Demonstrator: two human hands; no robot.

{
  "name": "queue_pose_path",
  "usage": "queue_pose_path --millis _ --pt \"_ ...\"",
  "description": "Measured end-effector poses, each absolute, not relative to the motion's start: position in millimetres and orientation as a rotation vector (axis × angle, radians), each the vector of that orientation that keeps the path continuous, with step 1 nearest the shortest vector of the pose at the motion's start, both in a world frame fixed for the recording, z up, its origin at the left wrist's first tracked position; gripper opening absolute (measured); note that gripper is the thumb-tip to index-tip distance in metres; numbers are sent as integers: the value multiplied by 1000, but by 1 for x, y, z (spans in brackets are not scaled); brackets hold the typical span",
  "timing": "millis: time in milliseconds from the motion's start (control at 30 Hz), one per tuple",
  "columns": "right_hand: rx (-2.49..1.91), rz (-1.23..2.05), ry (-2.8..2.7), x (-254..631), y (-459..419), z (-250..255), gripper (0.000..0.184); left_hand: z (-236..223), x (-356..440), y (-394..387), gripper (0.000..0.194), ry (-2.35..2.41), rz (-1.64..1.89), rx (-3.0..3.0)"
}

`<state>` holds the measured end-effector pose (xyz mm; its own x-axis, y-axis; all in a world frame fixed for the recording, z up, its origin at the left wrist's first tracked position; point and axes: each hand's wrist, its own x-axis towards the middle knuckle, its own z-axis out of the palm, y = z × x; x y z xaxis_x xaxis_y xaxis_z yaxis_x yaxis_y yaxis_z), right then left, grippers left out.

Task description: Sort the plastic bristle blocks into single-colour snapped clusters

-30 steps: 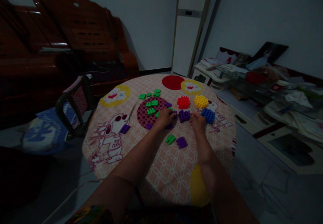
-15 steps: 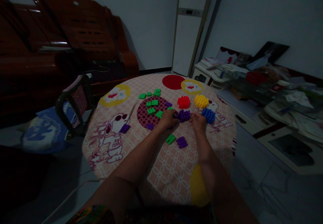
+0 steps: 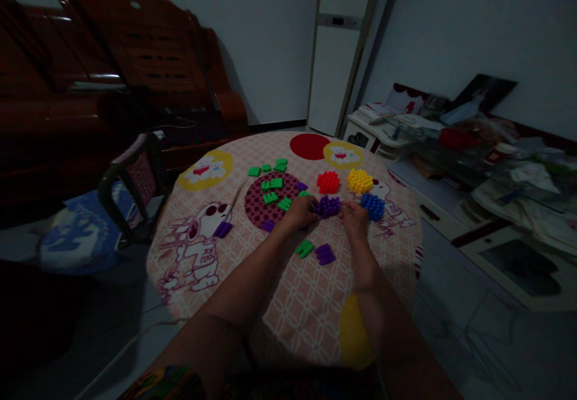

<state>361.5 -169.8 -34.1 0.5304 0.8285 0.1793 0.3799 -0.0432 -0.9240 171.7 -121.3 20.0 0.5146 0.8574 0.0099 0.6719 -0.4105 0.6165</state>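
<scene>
A knobbly purple cluster of plastic building blocks (image 3: 329,207) sits on the tablecloth between my two hands. My left hand (image 3: 302,212) grips its left side with curled fingers. On the right side, my right hand (image 3: 354,218) pinches its edge. A blue block cluster (image 3: 372,206) lies just beyond my right hand. Farther back are a red block cluster (image 3: 329,182) and a yellow block cluster (image 3: 360,181). Nearer to me rest a loose green block (image 3: 305,248) and a ridged purple block (image 3: 324,254). My fingers hide parts of the purple cluster.
Several green blocks (image 3: 270,198) are scattered over the left middle of the round table (image 3: 288,304). Another purple block (image 3: 222,229) lies farther left. A chair (image 3: 135,189) stands at the table's left, and a cluttered cabinet (image 3: 444,219) on the right.
Both hands stay at the purple cluster, with only a slight shift of the left fingers. The loose blocks and the other clusters have not moved.
</scene>
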Motion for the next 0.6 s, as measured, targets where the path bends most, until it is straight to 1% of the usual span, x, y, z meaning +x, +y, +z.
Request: queue_pose_path --millis 400,600 --pt "-1681 500 -1044 362 -170 -37 37 23 178 -118 36 1336 527 2215" --pt "-1662 499 -1036 362 -169 -37 37 22 176 -120 49 1300 569 2180"
